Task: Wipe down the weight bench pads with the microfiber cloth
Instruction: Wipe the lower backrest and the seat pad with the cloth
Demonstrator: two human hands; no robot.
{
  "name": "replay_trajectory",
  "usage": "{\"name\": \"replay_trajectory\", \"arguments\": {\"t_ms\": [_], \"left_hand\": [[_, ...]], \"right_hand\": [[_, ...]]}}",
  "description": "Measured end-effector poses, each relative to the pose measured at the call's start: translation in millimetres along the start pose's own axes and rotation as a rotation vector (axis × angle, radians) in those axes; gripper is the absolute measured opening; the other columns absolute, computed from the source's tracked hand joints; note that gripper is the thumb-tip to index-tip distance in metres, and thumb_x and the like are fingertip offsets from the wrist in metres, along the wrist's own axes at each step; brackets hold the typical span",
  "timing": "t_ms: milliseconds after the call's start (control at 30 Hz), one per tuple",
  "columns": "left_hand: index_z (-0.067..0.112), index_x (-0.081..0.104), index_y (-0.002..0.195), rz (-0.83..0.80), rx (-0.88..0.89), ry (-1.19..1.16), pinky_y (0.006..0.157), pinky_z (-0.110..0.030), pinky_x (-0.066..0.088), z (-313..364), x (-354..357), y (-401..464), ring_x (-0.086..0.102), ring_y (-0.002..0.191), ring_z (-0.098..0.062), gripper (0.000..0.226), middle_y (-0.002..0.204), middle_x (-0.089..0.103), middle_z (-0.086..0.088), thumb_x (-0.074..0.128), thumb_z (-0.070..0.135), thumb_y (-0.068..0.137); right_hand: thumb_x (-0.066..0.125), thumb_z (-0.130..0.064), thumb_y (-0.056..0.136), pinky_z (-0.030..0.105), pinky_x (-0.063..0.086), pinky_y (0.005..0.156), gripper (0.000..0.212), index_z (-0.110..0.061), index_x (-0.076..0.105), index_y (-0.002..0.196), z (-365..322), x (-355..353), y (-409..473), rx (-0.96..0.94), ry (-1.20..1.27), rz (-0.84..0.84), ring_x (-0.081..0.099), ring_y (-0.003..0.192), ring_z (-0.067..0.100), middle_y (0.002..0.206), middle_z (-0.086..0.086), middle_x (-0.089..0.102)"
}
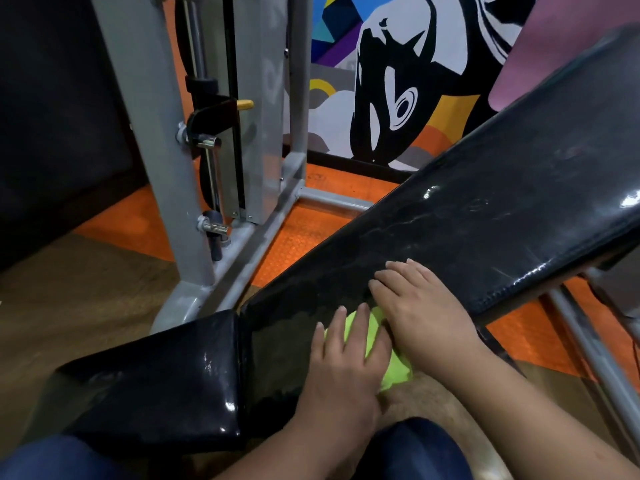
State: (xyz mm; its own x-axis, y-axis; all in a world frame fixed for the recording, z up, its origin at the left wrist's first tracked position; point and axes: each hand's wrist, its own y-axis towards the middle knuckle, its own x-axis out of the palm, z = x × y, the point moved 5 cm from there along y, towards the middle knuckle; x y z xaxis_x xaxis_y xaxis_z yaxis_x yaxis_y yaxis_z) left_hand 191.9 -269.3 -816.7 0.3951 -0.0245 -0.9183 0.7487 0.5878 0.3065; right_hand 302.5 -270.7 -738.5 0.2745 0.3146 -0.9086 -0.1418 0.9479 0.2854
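Observation:
The black back pad (485,216) of the bench slopes up to the right, glossy with pale scuff marks. The shorter black seat pad (162,379) lies at the lower left, meeting it at a seam. A lime-green microfiber cloth (398,368) lies bunched on the lower end of the back pad. My left hand (346,355) presses flat on the cloth's left part. Touching it on the right, my right hand (415,306) lies flat over the cloth's upper edge, fingers spread onto the pad. Most of the cloth is hidden beneath both hands.
A grey steel machine frame (173,168) with a yellow-tipped pin stands just left of the bench. Its base tubes run along the orange rubber floor (298,237). A painted mural wall (398,81) is behind. The bench's grey leg (588,344) slants at right. My knees in blue trousers (415,448) are below.

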Motion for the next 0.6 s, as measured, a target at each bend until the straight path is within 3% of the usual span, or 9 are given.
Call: {"name": "replay_trajectory", "arguments": {"t_ms": [133, 267, 367, 433, 600], "left_hand": [[0.027, 0.037, 0.144, -0.022, 0.122, -0.017, 0.099, -0.057, 0.045, -35, 12, -22, 0.037, 0.139, -0.038, 0.082, 0.156, 0.03, -0.01, 0.067, 0.035, 0.068], [0.031, 0.029, 0.149, 0.082, -0.109, -0.275, 0.116, -0.043, 0.029, -46, -2, -9, 0.011, 0.148, -0.02, 0.074, 0.161, 0.012, 0.003, 0.064, 0.035, 0.084], [0.021, 0.037, 0.147, 0.105, 0.095, -0.257, 0.111, -0.05, 0.034, -18, 2, -13, 0.023, 0.144, -0.027, 0.076, 0.154, 0.027, -0.006, 0.061, 0.024, 0.076], [0.023, 0.035, 0.148, 0.048, 0.172, -0.278, 0.109, -0.052, 0.037, -32, 11, -24, 0.026, 0.143, -0.026, 0.083, 0.155, 0.028, -0.002, 0.065, 0.024, 0.07], [0.027, 0.028, 0.151, 0.12, -0.144, -0.374, 0.116, -0.038, 0.028, -57, -1, 2, 0.021, 0.14, -0.01, 0.073, 0.153, 0.03, 0.009, 0.056, 0.029, 0.084]], "right_hand": [[0.031, -0.023, 0.091, 0.048, 0.022, 0.118, 0.051, -0.006, 0.064, 0.125, 0, 4, -3, 0.017, -0.07, -0.088, 0.047, 0.135, 0.033, 0.134, 0.014, 0.06], [0.033, -0.024, 0.093, 0.048, 0.018, 0.117, 0.049, -0.004, 0.063, 0.126, -4, 6, -1, 0.054, -0.073, -0.094, 0.044, 0.137, 0.034, 0.137, 0.017, 0.058], [0.04, -0.022, 0.092, 0.047, 0.02, 0.117, 0.044, -0.004, 0.065, 0.123, -5, 8, -2, 0.065, -0.061, -0.071, 0.046, 0.135, 0.034, 0.134, 0.016, 0.06], [0.043, -0.019, 0.091, 0.047, 0.02, 0.117, 0.041, -0.003, 0.066, 0.121, -4, 9, -3, 0.072, -0.06, -0.054, 0.048, 0.134, 0.034, 0.132, 0.017, 0.061], [0.047, -0.018, 0.093, 0.049, 0.028, 0.116, 0.033, -0.007, 0.064, 0.118, -8, 7, 8, 0.099, -0.079, -0.106, 0.046, 0.131, 0.035, 0.125, 0.014, 0.06]]}}
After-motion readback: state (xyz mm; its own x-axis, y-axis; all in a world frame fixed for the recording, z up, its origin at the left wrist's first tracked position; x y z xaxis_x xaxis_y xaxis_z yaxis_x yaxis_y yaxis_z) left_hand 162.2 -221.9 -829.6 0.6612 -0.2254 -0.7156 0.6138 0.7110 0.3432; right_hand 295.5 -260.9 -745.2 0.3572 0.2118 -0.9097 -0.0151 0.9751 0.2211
